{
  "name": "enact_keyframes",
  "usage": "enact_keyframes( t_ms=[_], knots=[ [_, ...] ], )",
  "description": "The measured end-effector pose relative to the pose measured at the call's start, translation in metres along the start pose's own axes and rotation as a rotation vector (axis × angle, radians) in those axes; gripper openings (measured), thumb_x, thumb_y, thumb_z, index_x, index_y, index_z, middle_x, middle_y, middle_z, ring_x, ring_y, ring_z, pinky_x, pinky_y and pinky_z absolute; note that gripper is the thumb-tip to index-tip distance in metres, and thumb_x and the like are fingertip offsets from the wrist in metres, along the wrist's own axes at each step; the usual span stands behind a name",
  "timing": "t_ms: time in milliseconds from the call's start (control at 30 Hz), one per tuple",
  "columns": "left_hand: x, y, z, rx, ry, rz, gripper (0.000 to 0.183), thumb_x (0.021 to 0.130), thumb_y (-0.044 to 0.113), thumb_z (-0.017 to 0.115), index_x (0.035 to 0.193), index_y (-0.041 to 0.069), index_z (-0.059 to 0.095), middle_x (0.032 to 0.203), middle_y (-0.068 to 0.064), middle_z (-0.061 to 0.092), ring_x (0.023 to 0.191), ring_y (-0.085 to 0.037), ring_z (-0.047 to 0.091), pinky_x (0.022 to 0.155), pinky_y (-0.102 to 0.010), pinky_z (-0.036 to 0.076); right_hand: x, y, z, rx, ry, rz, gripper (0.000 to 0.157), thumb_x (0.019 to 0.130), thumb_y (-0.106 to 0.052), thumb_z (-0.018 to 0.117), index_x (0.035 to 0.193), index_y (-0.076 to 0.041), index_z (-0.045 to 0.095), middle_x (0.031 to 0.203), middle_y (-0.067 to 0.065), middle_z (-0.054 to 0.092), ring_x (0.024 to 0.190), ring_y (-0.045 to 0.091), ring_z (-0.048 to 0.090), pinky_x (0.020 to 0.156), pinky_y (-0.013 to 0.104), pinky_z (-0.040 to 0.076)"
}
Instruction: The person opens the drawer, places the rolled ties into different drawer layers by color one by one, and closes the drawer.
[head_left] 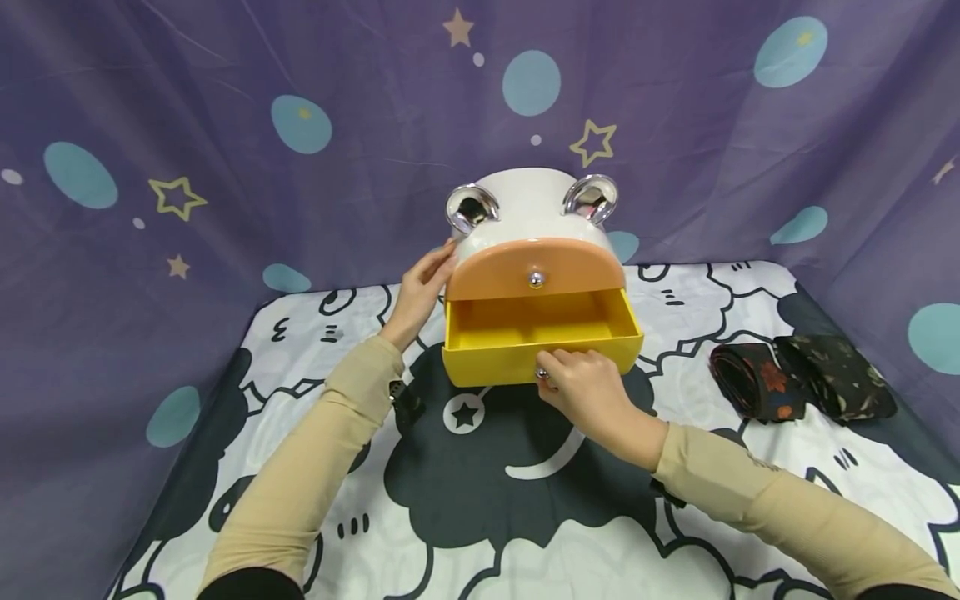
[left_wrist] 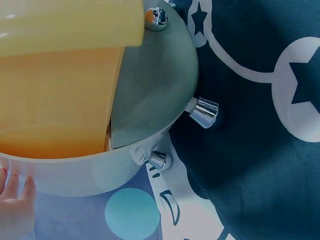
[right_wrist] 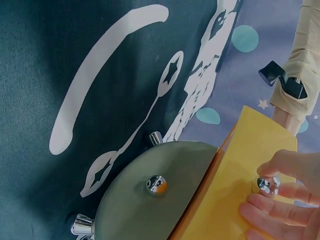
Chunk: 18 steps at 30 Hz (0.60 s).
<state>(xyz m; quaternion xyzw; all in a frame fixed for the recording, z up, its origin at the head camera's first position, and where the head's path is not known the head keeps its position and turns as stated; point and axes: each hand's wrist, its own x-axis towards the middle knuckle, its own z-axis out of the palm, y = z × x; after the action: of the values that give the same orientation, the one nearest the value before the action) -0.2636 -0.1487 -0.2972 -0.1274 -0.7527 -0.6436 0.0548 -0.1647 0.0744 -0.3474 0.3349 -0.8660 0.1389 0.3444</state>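
A rounded white drawer cabinet [head_left: 525, 196] stands on the patterned cloth, with an orange top front [head_left: 487, 268] and two shiny silver rings on its roof. Its yellow drawer [head_left: 480, 367] is pulled well out, and its visible inside holds nothing. My right hand [head_left: 588, 396] pinches the drawer's round silver knob [right_wrist: 268, 185] between thumb and fingers. Fingers extended, my left hand [head_left: 420, 293] rests against the cabinet's left side. Below the yellow drawer, the wrist views show a green lower front [right_wrist: 132, 200], flush with the body, with its own knob [right_wrist: 157, 185].
Two rolled dark patterned cloths [head_left: 757, 382] lie side by side to the right. Silver cone feet [left_wrist: 205, 112] support the cabinet. Behind it hangs a purple curtain [head_left: 405, 100] with stars and blue dots. The white-and-dark cloth [head_left: 540, 558] covers the surface.
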Motion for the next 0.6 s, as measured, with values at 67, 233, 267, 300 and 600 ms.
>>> enact_keyframes(
  t_ms=[67,233,267,300,600],
  knots=[
    [0.001,-0.002,0.0,-0.006,0.0,0.003,0.04,0.091,0.017,0.05,0.128,0.0,0.045,0.137,-0.008,0.038,0.128,-0.015,0.031,0.104,-0.022,0.029,-0.001,-0.001,-0.001,-0.002,-0.005,-0.001,0.018,0.067,-0.007,0.069,0.07,-0.009,0.052,0.057,-0.001,0.048,0.05,0.015,0.046,0.043,0.023,0.038],
    [0.008,-0.017,-0.004,0.002,-0.003,0.007,0.042,0.09,0.023,0.051,0.128,0.005,0.046,0.137,-0.004,0.039,0.127,-0.011,0.032,0.104,-0.021,0.03,-0.002,-0.004,-0.003,-0.006,-0.02,-0.009,0.018,0.067,-0.009,0.071,0.07,-0.01,0.053,0.058,-0.001,0.051,0.051,0.015,0.047,0.044,0.022,0.04],
    [0.009,-0.02,-0.005,0.008,-0.001,0.006,0.042,0.09,0.024,0.052,0.128,0.006,0.047,0.137,-0.002,0.039,0.127,-0.01,0.032,0.103,-0.021,0.03,-0.003,-0.005,-0.003,-0.009,-0.022,-0.011,0.018,0.067,-0.009,0.071,0.071,-0.01,0.054,0.059,-0.001,0.051,0.051,0.015,0.047,0.044,0.022,0.04],
    [0.01,-0.022,-0.005,0.011,0.0,0.009,0.043,0.09,0.025,0.052,0.128,0.007,0.047,0.137,-0.002,0.039,0.127,-0.01,0.032,0.103,-0.021,0.03,-0.003,-0.005,-0.003,-0.011,-0.023,-0.012,0.018,0.067,-0.009,0.071,0.071,-0.01,0.054,0.059,-0.001,0.051,0.051,0.015,0.048,0.044,0.022,0.04],
    [0.005,-0.009,-0.003,0.004,-0.007,0.0,0.041,0.091,0.02,0.05,0.128,0.002,0.046,0.137,-0.006,0.038,0.128,-0.014,0.031,0.104,-0.022,0.029,-0.006,-0.008,-0.006,-0.031,-0.009,-0.018,0.017,0.067,-0.009,0.07,0.07,-0.01,0.053,0.058,-0.001,0.051,0.05,0.015,0.048,0.044,0.022,0.039]
  ],
)
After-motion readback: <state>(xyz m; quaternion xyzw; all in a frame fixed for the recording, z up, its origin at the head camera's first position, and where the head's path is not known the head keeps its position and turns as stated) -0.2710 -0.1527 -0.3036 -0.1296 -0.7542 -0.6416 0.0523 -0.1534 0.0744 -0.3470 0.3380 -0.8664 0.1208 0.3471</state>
